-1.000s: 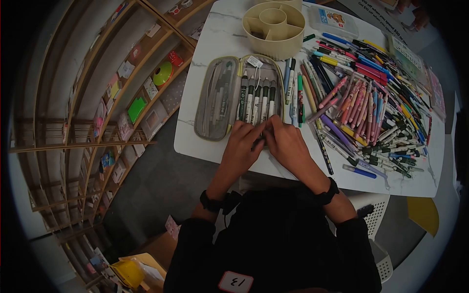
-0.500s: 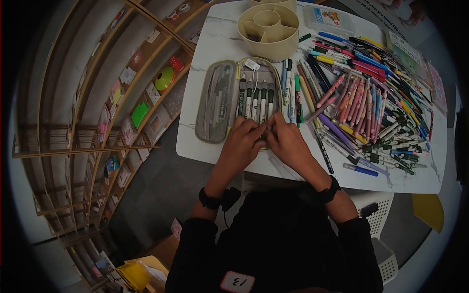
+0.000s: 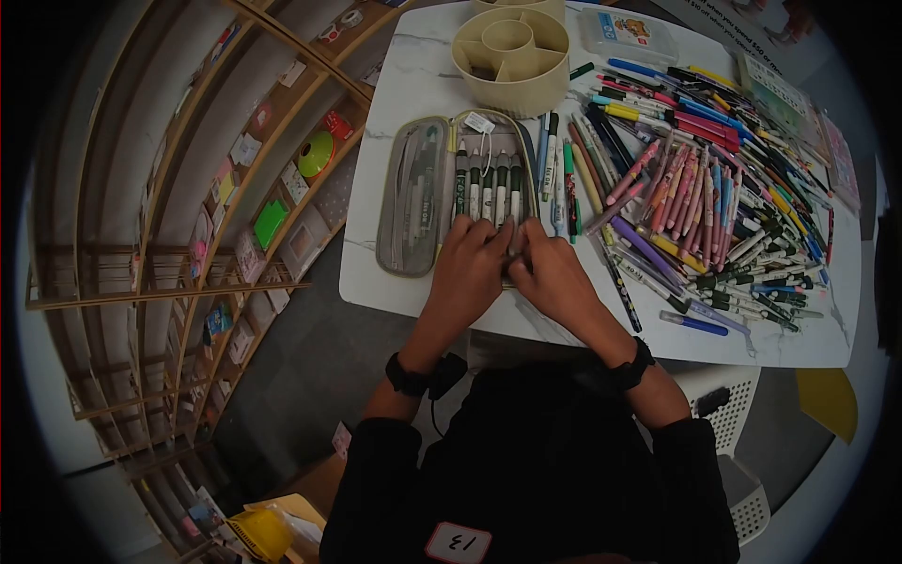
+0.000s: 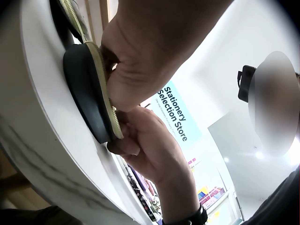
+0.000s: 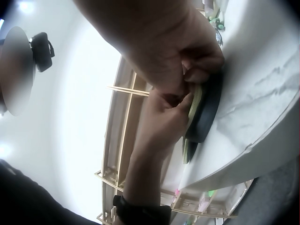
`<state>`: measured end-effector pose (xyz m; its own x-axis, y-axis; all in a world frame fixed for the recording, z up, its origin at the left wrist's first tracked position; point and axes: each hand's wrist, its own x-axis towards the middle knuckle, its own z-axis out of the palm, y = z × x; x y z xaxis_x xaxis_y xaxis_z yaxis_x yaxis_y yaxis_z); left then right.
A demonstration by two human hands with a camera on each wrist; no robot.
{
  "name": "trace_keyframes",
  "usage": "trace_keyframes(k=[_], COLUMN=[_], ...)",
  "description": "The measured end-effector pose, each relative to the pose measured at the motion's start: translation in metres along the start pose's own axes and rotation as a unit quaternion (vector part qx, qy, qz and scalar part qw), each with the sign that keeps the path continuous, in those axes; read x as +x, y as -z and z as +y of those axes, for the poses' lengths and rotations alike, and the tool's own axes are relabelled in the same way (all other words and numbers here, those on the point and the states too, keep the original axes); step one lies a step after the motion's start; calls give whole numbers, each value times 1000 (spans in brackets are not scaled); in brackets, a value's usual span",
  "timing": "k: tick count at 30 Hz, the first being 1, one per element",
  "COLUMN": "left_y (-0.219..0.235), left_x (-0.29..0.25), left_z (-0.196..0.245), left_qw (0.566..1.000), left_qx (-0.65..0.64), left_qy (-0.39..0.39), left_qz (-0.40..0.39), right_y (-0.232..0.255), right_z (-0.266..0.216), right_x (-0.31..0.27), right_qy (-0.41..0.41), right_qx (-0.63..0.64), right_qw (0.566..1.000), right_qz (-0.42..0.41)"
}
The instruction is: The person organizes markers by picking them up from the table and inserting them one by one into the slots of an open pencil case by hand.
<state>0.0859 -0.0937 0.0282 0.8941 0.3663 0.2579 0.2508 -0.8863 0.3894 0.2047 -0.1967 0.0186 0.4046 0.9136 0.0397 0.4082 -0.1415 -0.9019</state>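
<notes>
An open grey pencil case (image 3: 410, 202) with a yellow-green zip lies at the table's near left, several white-and-green pens (image 3: 488, 188) in its right half. Over the pens' lower ends is the left hand (image 3: 467, 268), its fingertips inside the case and mostly hidden. The right hand (image 3: 559, 280) is beside it at the case's near right corner. In the left wrist view the right hand (image 4: 157, 150) grips the case's zipped rim (image 4: 112, 112) between thumb and fingers. The right wrist view shows the left hand (image 5: 161, 122) with its thumb at the rim.
A large pile of loose pens (image 3: 695, 202) covers the right of the white table (image 3: 376, 296). Behind the case stands a round beige divided organizer (image 3: 512, 85), with a clear plastic box (image 3: 628, 36) to its right. Wooden shelves (image 3: 178, 291) line the left.
The left hand's fingers have straightened somewhat over the pens and its fingertips have shifted. The right hand stays at the case's near corner. The whole head view has drifted slightly.
</notes>
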Motion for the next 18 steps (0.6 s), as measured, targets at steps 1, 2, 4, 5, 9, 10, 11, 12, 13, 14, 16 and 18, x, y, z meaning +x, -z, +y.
trace_keyframes(k=[1, 2, 4, 5, 9, 10, 11, 12, 13, 14, 16, 18], left_y=[-2, -3, -4, -5, -7, -7, -6, -6, -7, -8, -9, -4], left_x=[0, 0, 0, 0, 3, 5, 7, 6, 5, 4, 2, -2], left_z=[0, 0, 0, 1, 5, 7, 9, 10, 11, 11, 8, 5], left_qw=[1000, 1000, 1000, 1000, 999, 999, 999, 999, 998, 998, 998, 999], left_qx=[-1, -2, -1, 1, 6, 8, 11, 10, 9, 7, 4, 0], left_qy=[7, 13, 16, 20, 26, 32, 38, 37, 47, 56, 41, 28], left_qz=[7, 14, 16, 20, 29, 27, 26, 28, 33, 38, 36, 35], right_y=[1, 1, 1, 1, -2, -3, -4, -4, -3, -3, -2, 2], right_z=[-1, -1, -1, -1, 4, 5, 5, 6, 6, 6, 5, 4], right_x=[0, 0, 0, 0, -1, -1, -1, -1, -1, -1, 1, 1], right_qy=[-2, -2, -5, -5, 12, 11, 13, 15, 17, 18, 6, 7], right_qx=[-1, 0, 0, 0, -8, -12, -13, -13, -14, -17, 0, 9], right_qw=[1000, 1000, 1000, 1000, 1000, 1000, 1000, 1000, 1000, 1000, 1000, 1000], right_qz=[1, 2, -3, -2, -7, -6, -5, -4, -2, 1, -8, -9])
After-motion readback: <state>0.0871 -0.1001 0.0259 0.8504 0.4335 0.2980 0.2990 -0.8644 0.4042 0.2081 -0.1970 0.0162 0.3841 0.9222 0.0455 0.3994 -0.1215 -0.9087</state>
